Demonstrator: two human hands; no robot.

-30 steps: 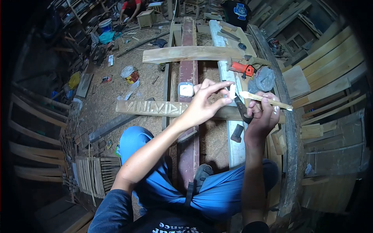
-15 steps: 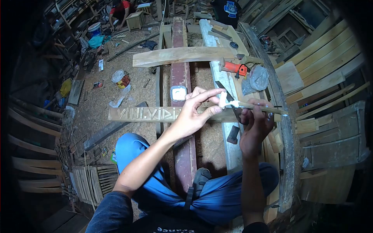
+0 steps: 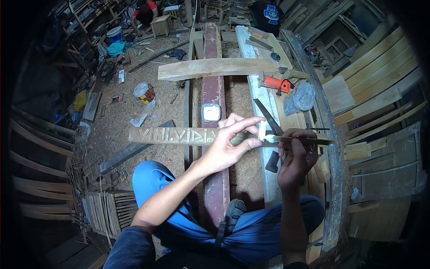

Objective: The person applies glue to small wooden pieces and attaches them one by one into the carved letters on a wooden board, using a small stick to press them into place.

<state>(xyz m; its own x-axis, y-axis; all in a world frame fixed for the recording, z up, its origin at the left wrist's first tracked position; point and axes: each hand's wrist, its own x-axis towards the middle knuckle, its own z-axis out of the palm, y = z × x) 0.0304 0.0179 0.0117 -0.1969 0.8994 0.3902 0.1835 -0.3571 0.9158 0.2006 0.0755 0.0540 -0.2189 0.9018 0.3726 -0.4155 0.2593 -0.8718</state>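
Between its thumb and fingertips, my left hand pinches a small pale wooden piece upright. My right hand grips a thin stick whose tip, covered in white paste, meets the small piece. Behind the hands lies a board with carved letters, its right part partly hidden by my left hand. A square container of white paste rests on the dark red beam just beyond my left hand.
An orange power tool and a plastic bag lie at the right. A curved plank crosses the beams. A dark block sits near my right hand. Two other people are at the back.
The small piece is now more upright, and the stick's pasted tip sits lower against it. The whole view has shifted slightly, moving the scene right and down.
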